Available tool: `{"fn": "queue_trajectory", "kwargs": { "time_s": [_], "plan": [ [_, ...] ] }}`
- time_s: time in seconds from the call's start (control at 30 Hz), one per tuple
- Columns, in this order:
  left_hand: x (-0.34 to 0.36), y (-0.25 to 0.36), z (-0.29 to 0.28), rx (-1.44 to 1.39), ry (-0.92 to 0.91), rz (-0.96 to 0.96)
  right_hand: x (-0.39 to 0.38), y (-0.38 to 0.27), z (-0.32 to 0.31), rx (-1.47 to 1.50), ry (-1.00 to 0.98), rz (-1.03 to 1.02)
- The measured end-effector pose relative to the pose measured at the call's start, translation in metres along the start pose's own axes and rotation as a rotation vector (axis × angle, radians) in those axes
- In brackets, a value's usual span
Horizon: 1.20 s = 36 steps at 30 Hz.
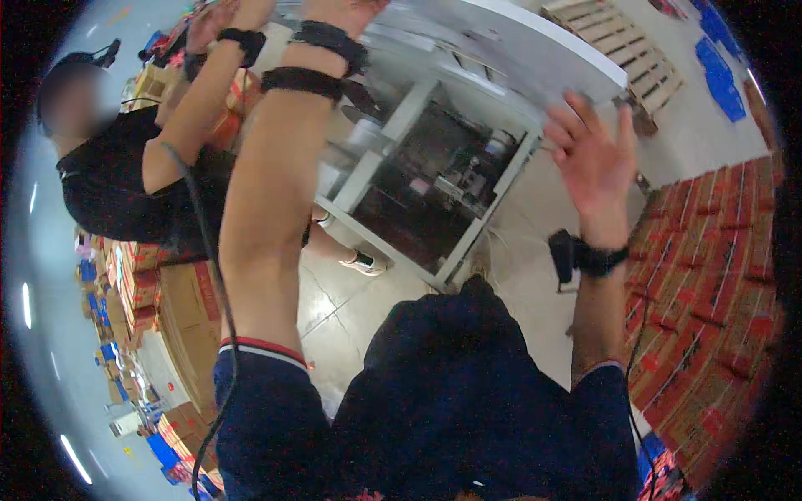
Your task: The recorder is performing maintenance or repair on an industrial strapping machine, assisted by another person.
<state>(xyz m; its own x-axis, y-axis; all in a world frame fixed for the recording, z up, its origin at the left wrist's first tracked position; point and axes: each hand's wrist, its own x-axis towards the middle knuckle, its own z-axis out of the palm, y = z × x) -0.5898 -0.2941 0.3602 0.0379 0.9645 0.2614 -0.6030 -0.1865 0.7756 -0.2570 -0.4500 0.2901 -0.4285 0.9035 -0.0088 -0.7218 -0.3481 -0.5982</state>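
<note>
My right hand (590, 159) is raised with its fingers spread and nothing in it, nearest the end of a long white panel (576, 63); whether it touches the panel I cannot tell. My left arm reaches far forward, and only part of my left hand (347, 13) shows at the upper edge, its fingers cut off from view. Between my arms stands a pale metal frame (368, 174) of a machine, its side uncovered. Inside sits a metal mechanism (464, 182) in a dark, dirty hollow. The white panel lies along the machine's far upper side.
At left a co-worker in a black shirt (125, 188) reaches toward the machine, with a shoe (365, 264) beside its base. Stacked red-and-brown cartons (710, 301) rise at right. A wooden pallet (622, 50) lies at the far right. Brown boxes (188, 326) stand at left.
</note>
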Motion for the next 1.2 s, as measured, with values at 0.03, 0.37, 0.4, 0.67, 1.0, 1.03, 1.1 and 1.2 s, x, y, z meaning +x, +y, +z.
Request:
{"fn": "queue_trajectory", "kwargs": {
  "time_s": [0.03, 0.37, 0.4, 0.67, 1.0, 1.03, 1.1, 1.2],
  "plan": [
    [-0.007, -0.006, -0.007, 0.470, -0.009, 0.123, -0.013, -0.004, -0.007, -0.161, 0.055, -0.011],
    [0.021, -0.067, -0.001, 0.357, 0.265, 0.187, 0.043, -0.002, -0.048, -1.265, 0.391, -0.424],
    [0.027, -0.065, 0.010, 0.331, 0.335, 0.165, 0.052, -0.007, -0.048, -1.250, 0.387, -0.385],
    [0.026, -0.049, 0.073, 0.144, 0.527, 0.119, 0.068, -0.053, -0.070, -1.413, 0.368, -0.393],
    [0.058, -0.078, 0.014, 0.812, 0.107, 0.682, 0.073, -0.052, -0.053, -1.343, 0.448, -0.257],
    [0.053, -0.072, 0.020, 0.687, 0.133, 0.608, 0.072, -0.053, -0.053, -1.332, 0.458, -0.240],
    [0.045, -0.064, 0.029, 0.518, 0.166, 0.573, 0.074, -0.052, -0.063, -1.338, 0.367, -0.335],
    [0.018, -0.045, 0.064, 0.152, 0.422, 0.111, 0.066, -0.049, -0.061, -1.349, 0.341, -0.426]
  ]
}}
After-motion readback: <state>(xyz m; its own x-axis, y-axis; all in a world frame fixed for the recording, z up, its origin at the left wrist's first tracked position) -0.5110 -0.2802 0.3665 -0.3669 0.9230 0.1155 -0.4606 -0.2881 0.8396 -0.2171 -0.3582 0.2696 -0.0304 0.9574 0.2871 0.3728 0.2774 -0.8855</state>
